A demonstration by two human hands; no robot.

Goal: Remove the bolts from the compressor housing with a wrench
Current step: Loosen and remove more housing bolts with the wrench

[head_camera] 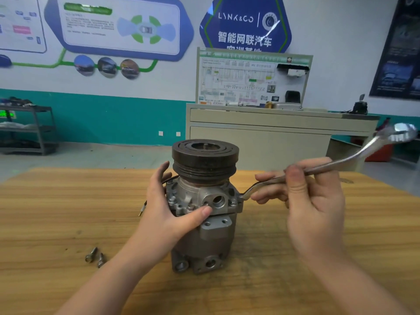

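Two loose steel bolts (95, 258) lie on the wooden bench (56, 212) left of the upright grey metal compressor housing (202, 214). Left hand (168, 201) grips the housing; right hand (311, 196) pinches the chrome wrench (336, 163), its head seated at the housing flange.

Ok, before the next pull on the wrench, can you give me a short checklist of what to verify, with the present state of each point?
1. Compressor stands upright on the wooden table: ok.
2. Left hand steadies the housing, with the thumb across its front and the fingers round its left side: ok.
3. Right hand holds the wrench by its shaft: ok.
4. Wrench's lower end seated fully on the bolt at the housing's right edge: cannot tell, the contact is too small to see.
5. Two removed bolts lie on the table left of the compressor, clear of the swing: ok.
6. Bolts remaining on the front flange: at least three visible, not yet removed.
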